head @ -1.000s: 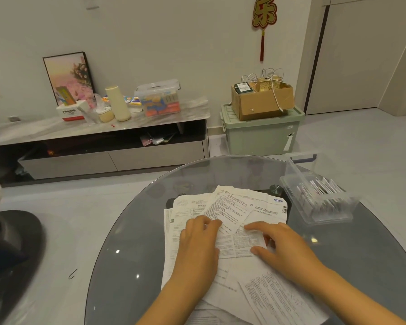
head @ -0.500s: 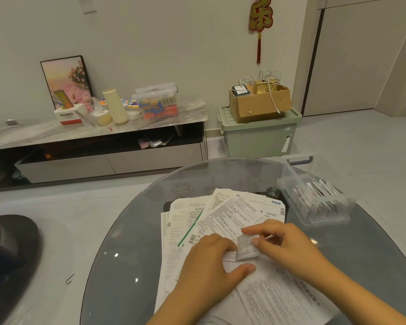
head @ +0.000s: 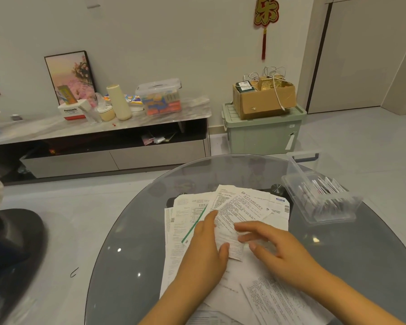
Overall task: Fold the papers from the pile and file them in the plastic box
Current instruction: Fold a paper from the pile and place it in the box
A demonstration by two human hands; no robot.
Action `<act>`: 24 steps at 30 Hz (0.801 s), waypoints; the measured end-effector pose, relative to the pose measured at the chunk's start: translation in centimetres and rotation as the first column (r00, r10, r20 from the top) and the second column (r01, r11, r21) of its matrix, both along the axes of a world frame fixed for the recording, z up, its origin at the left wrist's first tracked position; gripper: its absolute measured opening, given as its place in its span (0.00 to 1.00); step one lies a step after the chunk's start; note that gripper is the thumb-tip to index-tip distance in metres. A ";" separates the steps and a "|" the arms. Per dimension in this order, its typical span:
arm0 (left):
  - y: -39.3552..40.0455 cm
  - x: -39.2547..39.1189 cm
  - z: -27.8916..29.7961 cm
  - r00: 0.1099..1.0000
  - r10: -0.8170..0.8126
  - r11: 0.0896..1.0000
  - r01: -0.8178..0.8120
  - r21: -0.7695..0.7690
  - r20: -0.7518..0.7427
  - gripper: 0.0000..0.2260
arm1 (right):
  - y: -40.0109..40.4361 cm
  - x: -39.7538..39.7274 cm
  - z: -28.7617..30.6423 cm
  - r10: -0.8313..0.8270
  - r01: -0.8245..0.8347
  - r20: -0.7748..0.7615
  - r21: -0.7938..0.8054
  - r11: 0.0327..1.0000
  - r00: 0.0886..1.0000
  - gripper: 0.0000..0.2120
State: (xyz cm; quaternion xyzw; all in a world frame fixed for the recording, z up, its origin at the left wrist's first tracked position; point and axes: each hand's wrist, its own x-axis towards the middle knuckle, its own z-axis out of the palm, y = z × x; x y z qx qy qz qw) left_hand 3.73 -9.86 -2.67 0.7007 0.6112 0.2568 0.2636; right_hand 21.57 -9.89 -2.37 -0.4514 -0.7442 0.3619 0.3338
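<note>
A pile of printed paper leaflets [head: 252, 206] lies spread on the round glass table [head: 129, 256]. On top of it is a narrow folded leaflet [head: 230, 241]. My left hand [head: 203, 252] lies flat on the pile, its thumb pressing the folded leaflet's lower left edge. My right hand [head: 275, 250], blurred, hovers with straight fingers over the leaflet's right edge. The clear plastic box [head: 338, 213] stands at the table's right side with several folded papers upright in it; its lid is tipped up behind it.
More loose sheets [head: 274, 299] reach the table's near edge. Beyond the table are a low TV cabinet [head: 117, 127] with clutter, a green storage bin [head: 263, 134] carrying a cardboard box [head: 265, 97], and a dark chair [head: 12, 242] at left.
A sheet held flat under both hands a second ago is now a narrow folded strip. My right hand let go of its pinch on it and spread its fingers; my left thumb moved onto it.
</note>
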 end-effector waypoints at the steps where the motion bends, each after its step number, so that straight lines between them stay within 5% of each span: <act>1: 0.1 -0.1 -0.2 0.999 -0.016 1.000 0.016 -0.013 -0.031 0.29 | 0.1 0.1 -0.4 -0.007 0.006 0.047 0.022 1.000 0.999 0.15; 8: 0.7 -0.7 -1.0 0.974 -0.073 0.996 0.082 0.034 -0.212 0.21 | 0.8 0.0 -2.1 0.037 -0.089 0.351 0.132 0.987 0.936 0.11; 11: 1.0 -1.3 -0.6 0.933 -0.146 0.985 0.169 0.041 -0.329 0.19 | 1.0 0.0 -2.6 0.064 -0.161 0.432 0.193 0.968 0.900 0.18; 16: 1.5 -2.2 0.0 0.843 -0.285 0.947 0.322 0.002 -0.456 0.21 | 1.5 -0.1 -3.0 0.025 -0.124 0.414 0.216 0.969 0.910 0.23; 20: 1.3 -2.1 0.3 0.797 -0.294 0.918 0.389 0.076 -0.528 0.14 | 1.5 -0.4 -3.2 -0.093 -0.122 0.458 0.418 0.900 0.884 0.12; 24: 1.0 -2.0 0.3 0.811 -0.300 0.912 0.398 0.098 -0.502 0.16 | 1.5 -0.6 -3.1 -0.146 -0.107 0.471 0.470 0.876 0.870 0.13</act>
